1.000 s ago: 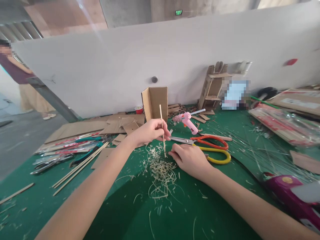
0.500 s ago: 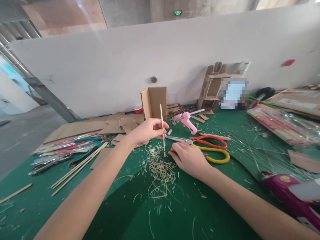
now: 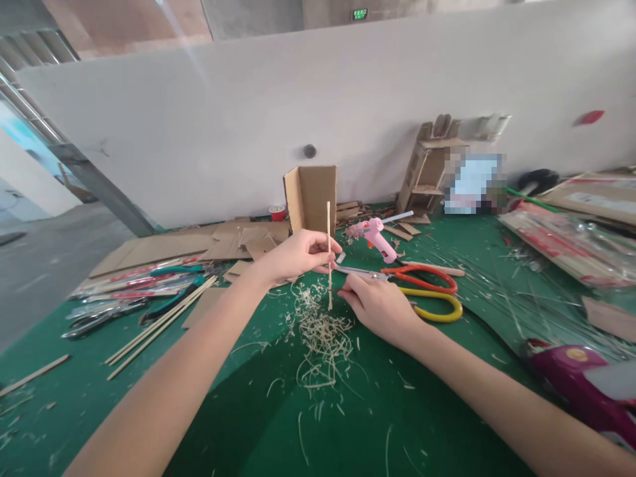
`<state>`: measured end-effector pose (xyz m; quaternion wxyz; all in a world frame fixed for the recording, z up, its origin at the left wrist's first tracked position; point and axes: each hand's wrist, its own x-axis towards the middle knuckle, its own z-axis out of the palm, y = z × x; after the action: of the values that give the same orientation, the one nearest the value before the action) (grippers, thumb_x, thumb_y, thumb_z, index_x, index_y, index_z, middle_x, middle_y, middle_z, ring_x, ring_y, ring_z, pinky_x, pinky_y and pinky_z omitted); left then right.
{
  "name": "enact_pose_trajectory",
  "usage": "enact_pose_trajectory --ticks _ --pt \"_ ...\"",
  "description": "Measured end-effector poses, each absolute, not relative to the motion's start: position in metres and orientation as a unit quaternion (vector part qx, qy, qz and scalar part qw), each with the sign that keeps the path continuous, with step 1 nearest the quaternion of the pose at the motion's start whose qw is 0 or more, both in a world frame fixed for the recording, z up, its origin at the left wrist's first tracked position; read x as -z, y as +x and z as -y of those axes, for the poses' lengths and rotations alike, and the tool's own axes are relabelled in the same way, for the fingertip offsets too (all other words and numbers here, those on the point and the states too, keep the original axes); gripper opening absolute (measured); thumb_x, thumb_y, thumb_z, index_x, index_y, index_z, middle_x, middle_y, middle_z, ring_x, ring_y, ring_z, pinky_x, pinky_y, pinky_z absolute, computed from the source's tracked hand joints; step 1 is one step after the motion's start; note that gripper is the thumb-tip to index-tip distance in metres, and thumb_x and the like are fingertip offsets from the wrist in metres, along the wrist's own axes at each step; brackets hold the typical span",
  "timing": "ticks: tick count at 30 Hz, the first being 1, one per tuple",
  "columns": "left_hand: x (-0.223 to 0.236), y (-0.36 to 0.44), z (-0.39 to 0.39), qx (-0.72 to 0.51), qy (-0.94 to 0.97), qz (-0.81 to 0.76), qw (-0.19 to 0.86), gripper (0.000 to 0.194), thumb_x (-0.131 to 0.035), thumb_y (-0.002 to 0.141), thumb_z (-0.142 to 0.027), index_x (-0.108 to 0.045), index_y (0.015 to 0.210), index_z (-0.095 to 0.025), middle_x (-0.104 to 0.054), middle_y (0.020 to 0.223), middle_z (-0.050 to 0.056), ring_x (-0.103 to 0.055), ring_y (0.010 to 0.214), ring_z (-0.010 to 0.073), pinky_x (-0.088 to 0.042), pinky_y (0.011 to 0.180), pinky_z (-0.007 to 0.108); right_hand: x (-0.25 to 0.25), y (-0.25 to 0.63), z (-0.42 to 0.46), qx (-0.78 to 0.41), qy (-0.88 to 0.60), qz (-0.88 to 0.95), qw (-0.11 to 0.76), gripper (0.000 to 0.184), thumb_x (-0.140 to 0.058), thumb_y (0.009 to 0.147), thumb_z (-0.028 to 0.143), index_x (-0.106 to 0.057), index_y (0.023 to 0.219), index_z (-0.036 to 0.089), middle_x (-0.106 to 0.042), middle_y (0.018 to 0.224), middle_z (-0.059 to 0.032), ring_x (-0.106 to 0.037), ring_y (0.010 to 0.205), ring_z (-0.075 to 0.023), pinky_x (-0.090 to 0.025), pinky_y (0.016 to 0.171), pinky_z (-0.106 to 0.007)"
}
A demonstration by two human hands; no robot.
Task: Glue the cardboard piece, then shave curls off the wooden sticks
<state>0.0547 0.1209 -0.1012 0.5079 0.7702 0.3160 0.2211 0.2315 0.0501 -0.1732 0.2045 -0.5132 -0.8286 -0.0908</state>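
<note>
My left hand point(image 3: 298, 255) pinches a thin wooden stick point(image 3: 328, 232) and holds it upright, its lower end over the green table point(image 3: 149, 391). My right hand point(image 3: 380, 305) is closed just right of the stick's lower end, fingers curled around something small that I cannot make out, its fingertips at the stick. A pile of pale wood shavings point(image 3: 320, 334) lies below both hands.
Orange and yellow scissors point(image 3: 422, 288) lie right of my right hand, a pink glue gun point(image 3: 375, 235) behind them. Long sticks point(image 3: 159, 324) and packaged tools point(image 3: 134, 295) lie left. Cardboard pieces point(image 3: 311, 195) stand against the white wall. A magenta tool point(image 3: 581, 381) sits near right.
The stick and both hands sit slightly higher in the view as the camera shifted. My right hand has moved up closer to the stick's lower end. A person at far left has left view.
</note>
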Motion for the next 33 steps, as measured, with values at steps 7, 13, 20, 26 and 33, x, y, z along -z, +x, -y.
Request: enact_pose_trajectory --ticks 7,13,20,26,33 --pt "0.0988 0.0547 -0.1201 -0.214 0.775 -0.313 0.506 0.024 -0.056 0.078 -0.029 -0.057 0.094 -0.012 -0.059 0.086 0.006 -0.06 0.085 0.0167 -0.052 0.076 0.032 0.1742 0.2328 -0.0467 0.102 -0.495 0.841 0.193 0.025 -0.037 0.091 0.033 -0.051 0.076 0.018 -0.061 0.069 -0.001 -0.052 0.059 -0.0113 -0.018 0.051 -0.027" --pt "0.0984 0.055 -0.1184 -0.213 0.777 -0.315 0.503 0.023 -0.055 0.078 -0.029 -0.057 0.093 -0.012 -0.059 0.083 0.005 -0.06 0.085 0.0169 -0.052 0.077 0.033 0.1734 0.2321 -0.0498 0.134 -0.506 0.829 0.197 0.024 -0.037 0.09 0.032 -0.05 0.076 0.018 -0.061 0.07 -0.0025 -0.051 0.06 -0.0128 -0.017 0.051 -0.028" --pt "0.0943 0.054 -0.1144 -0.209 0.775 -0.309 0.509 0.022 -0.056 0.078 -0.031 -0.057 0.09 -0.012 -0.059 0.086 0.006 -0.06 0.085 0.0177 -0.051 0.078 0.035 0.1711 0.2317 -0.0453 0.104 -0.497 0.852 0.127 0.025 -0.036 0.09 0.036 -0.051 0.079 0.02 -0.06 0.062 0.0001 -0.049 0.051 -0.0115 -0.015 0.049 -0.028" --pt "0.0959 0.0547 -0.1156 -0.217 0.779 -0.302 0.506 0.019 -0.056 0.078 -0.029 -0.056 0.087 -0.013 -0.059 0.084 0.006 -0.06 0.085 0.0176 -0.052 0.077 0.034 0.1759 0.2293 -0.0472 0.14 -0.517 0.827 0.169 0.03 -0.033 0.091 0.037 -0.051 0.078 0.018 -0.061 0.066 -0.0025 -0.052 0.058 -0.0121 -0.017 0.05 -0.027" --pt "0.0991 0.0562 -0.1167 -0.22 0.772 -0.316 0.505 0.017 -0.056 0.077 -0.028 -0.056 0.085 -0.013 -0.059 0.08 0.005 -0.061 0.083 0.0168 -0.053 0.075 0.031 0.1769 0.2309 -0.0478 0.165 -0.505 0.824 0.197 0.03 -0.034 0.091 0.036 -0.053 0.077 0.018 -0.061 0.064 -0.0015 -0.051 0.055 -0.0112 -0.015 0.049 -0.028"
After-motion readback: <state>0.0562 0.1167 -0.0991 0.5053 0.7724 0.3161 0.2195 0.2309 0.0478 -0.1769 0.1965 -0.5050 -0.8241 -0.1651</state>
